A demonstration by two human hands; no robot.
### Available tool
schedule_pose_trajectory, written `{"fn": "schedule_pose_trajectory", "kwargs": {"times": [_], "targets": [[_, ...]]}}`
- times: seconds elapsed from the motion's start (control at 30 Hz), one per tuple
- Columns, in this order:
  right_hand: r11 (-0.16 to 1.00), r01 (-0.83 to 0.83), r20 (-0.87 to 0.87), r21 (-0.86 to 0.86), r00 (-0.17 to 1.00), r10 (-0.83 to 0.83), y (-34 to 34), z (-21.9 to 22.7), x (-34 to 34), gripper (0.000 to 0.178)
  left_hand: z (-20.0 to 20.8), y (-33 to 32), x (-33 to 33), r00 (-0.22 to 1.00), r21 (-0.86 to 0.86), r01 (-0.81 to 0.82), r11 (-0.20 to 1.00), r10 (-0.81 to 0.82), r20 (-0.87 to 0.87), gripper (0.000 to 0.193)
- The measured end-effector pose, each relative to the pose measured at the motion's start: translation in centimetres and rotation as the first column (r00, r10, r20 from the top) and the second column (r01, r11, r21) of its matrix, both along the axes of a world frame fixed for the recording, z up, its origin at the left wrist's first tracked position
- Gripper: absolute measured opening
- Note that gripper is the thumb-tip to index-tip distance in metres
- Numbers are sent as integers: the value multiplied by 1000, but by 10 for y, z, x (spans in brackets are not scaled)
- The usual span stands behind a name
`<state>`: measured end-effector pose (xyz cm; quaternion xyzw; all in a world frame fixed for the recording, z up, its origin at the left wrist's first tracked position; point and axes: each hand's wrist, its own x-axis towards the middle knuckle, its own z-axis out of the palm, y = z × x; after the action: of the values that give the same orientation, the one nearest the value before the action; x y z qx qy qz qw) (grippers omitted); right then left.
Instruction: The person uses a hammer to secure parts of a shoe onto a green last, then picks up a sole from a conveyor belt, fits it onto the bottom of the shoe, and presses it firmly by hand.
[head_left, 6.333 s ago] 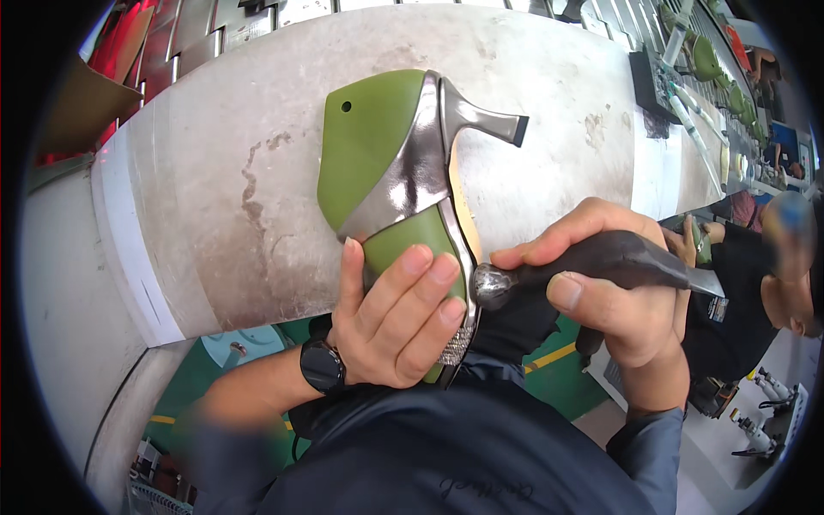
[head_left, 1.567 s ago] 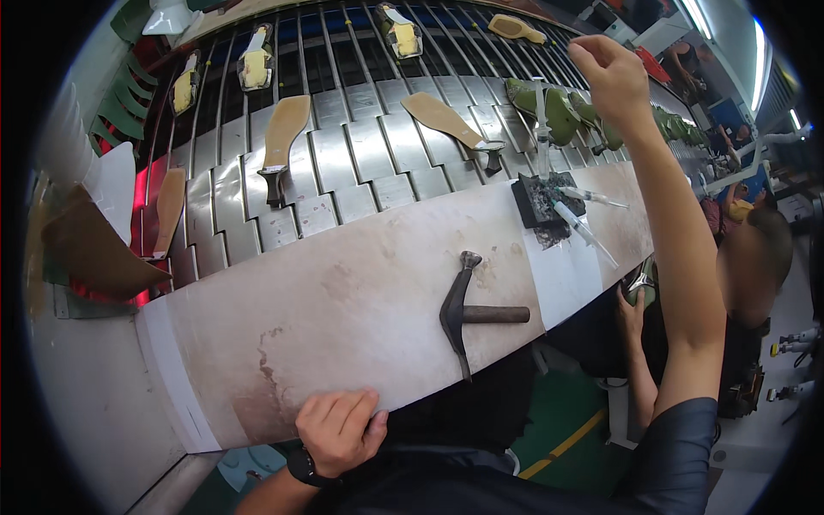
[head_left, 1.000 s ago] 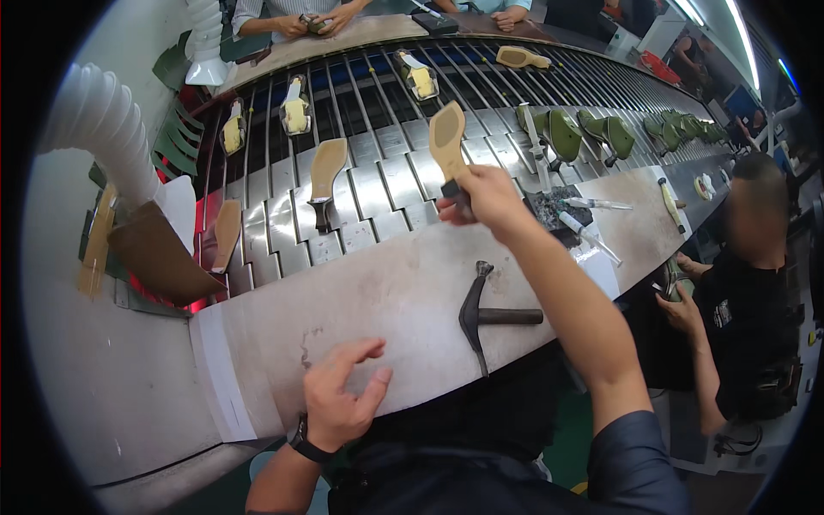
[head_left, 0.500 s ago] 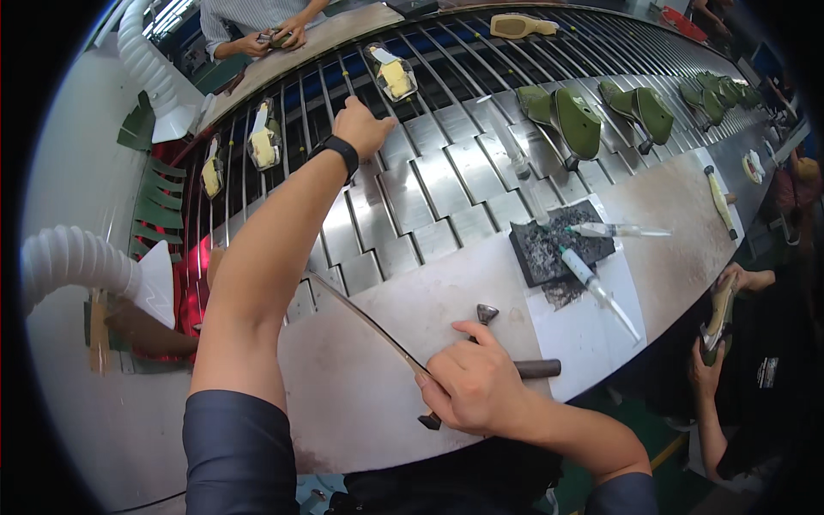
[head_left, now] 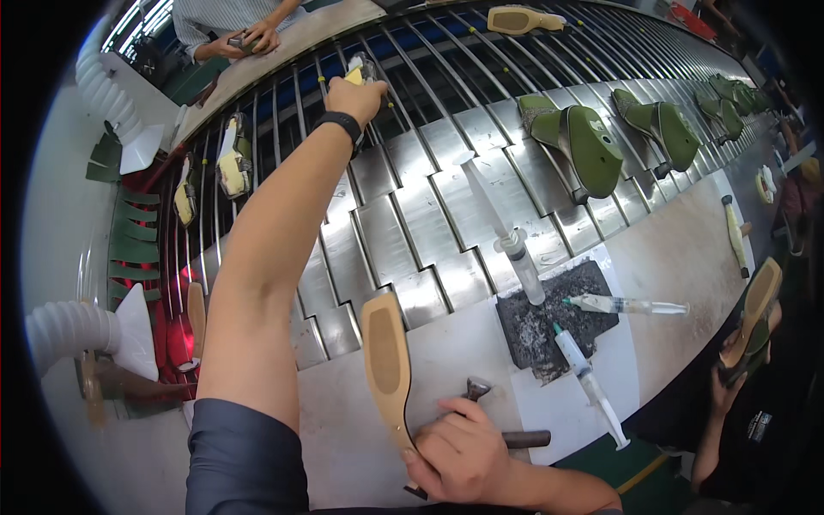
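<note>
— Where are the hands?

— The left hand [head_left: 354,96] is stretched far out over the conveyor [head_left: 412,223], fingers curled round a yellowish shoe form [head_left: 360,70] on the far slats. A dark watch [head_left: 339,124] sits on that wrist.

— And the right?

— The right hand [head_left: 459,463] is close in, at the near edge of the bench [head_left: 687,257]. It pinches the lower end of a tan insole [head_left: 386,365], fingers pressed together on it. The insole stands up from the hand and leans out over the bench edge towards the slats.

— What lies beside it?

— A hammer [head_left: 506,429], its head just above the knuckles and its handle running off to the right, partly under the hand. Whether the hand touches it I cannot tell.

— Further along?

— A dark, glue-stained pad [head_left: 549,322] on a white sheet [head_left: 635,343], with three syringes: one [head_left: 506,232] lying up across the slats onto the pad, one [head_left: 627,305] off the pad's right edge, one [head_left: 588,382] running down off the pad across the sheet.

— On the belt?

— Green heeled shoes; the nearest one [head_left: 579,146] lies on its side, well apart from both hands. More pale forms [head_left: 232,163] sit on the left slats.

— Anyone else?

— A person at the right edge holds a shoe [head_left: 751,322], and another at the far side has hands [head_left: 249,39] on something small.
</note>
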<state>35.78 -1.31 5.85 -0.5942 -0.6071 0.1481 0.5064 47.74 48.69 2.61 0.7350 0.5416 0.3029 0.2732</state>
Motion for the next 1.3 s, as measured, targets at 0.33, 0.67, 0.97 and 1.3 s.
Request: {"fn": "schedule_pose_trajectory", "kwargs": {"times": [0.33,0.67,0.97,1.3], "targets": [[944,-134,-717,-301,685,-131,1,2,-57,17,61,-283,-314,835,-13,359,933,-315,452,83],[997,54,-630,-47,773,-72,13,3,-76,34,54,-446,-544,890,335,431,838,-334,-310,85],[948,-124,-480,-295,876,-35,8,-9,-118,58,52,-476,-579,973,21,77,997,-80,218,57],[985,166,-269,53,952,-146,-4,-34,-104,33,104,-383,-471,602,341,185,921,-381,702,38]]}}
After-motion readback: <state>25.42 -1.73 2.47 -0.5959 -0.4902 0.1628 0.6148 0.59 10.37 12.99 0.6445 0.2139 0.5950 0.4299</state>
